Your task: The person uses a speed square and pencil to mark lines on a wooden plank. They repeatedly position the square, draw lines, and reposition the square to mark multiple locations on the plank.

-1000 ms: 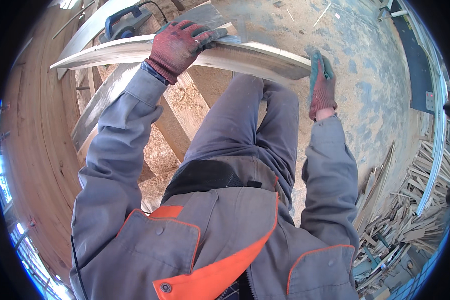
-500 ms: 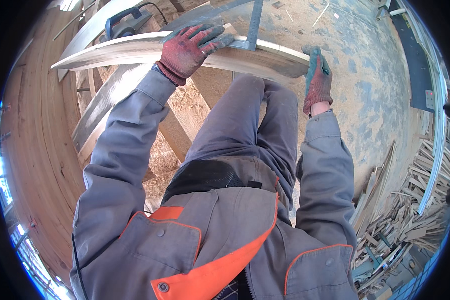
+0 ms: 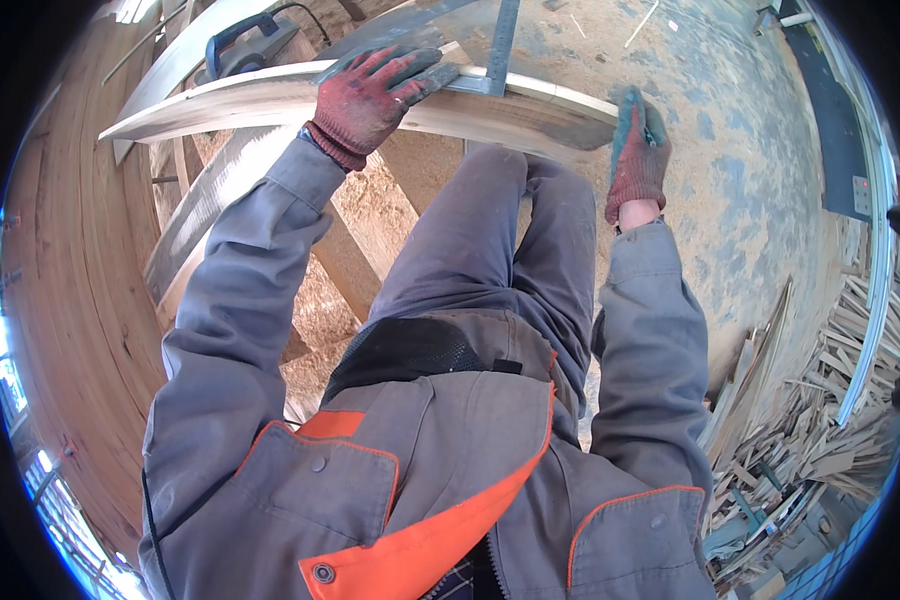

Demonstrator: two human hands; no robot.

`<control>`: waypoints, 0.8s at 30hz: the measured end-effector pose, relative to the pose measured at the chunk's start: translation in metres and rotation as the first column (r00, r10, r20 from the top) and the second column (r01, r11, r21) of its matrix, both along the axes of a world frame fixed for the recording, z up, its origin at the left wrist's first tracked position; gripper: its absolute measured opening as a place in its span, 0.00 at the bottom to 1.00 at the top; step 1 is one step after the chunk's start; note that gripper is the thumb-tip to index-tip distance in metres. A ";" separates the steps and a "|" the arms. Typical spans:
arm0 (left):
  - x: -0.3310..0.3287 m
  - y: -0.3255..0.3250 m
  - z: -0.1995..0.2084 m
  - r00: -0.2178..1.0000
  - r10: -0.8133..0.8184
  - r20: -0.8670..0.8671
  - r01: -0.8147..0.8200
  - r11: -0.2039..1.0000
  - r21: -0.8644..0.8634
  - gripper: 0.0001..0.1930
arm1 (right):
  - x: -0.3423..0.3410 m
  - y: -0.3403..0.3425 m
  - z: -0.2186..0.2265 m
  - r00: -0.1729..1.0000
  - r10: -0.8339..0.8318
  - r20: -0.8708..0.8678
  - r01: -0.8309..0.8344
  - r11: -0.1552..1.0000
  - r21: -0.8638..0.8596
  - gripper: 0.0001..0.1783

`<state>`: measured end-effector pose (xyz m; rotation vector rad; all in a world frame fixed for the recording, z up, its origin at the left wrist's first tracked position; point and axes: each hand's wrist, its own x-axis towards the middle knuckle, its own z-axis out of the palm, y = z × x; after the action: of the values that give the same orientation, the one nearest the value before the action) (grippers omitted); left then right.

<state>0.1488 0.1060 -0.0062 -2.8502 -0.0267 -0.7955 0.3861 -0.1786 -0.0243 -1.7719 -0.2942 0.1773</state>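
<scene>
Your left hand (image 3: 375, 95), in a red knit glove, lies spread and flat, pressing the blade of a grey metal try square (image 3: 492, 52) onto the long pale wooden plank (image 3: 270, 100) that runs left to right across the far side of the scene. The plank rests on rough timber supports (image 3: 210, 215) below it. Your right hand (image 3: 638, 160), gloved in red and teal, is closed at the plank's right end; it probably pinches a pencil, though the tool is too small to make out.

I judge the marking is barely begun: the square is seated, but no drawn line shows on the wood, and no cut is made. The dark-handled power tool (image 3: 250, 45) sits untouched beyond the plank at far left.

Your legs and jacket hide the ground beneath you, and the square's far end is cut off at the top edge.
</scene>
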 end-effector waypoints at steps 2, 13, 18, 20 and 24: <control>-0.001 -0.002 0.000 1.000 -0.009 0.010 0.009 1.000 0.024 0.18 | -0.017 0.005 0.021 0.995 -0.036 0.089 0.033 0.999 0.042 0.25; -0.003 -0.005 -0.020 0.992 0.070 -0.108 -0.069 0.998 0.014 0.16 | -0.085 0.035 0.075 0.874 0.455 0.169 -0.476 0.872 0.117 0.13; 0.001 0.000 -0.023 0.990 0.071 -0.121 -0.068 0.997 0.035 0.17 | -0.078 0.036 0.081 0.873 0.476 0.108 -0.480 0.877 0.014 0.12; 0.003 0.002 -0.024 0.992 0.061 -0.109 -0.059 0.998 0.023 0.16 | -0.074 0.039 0.078 0.871 0.470 0.143 -0.476 0.879 0.013 0.11; 0.004 0.002 -0.027 0.988 0.091 -0.125 -0.092 0.996 -0.005 0.16 | -0.073 0.038 0.072 0.888 0.458 0.040 -0.460 0.887 0.050 0.10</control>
<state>0.1531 0.1085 -0.0332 -2.8789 -0.1443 -0.5993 0.3136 -0.1404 0.0481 -1.6227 -0.7331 0.4798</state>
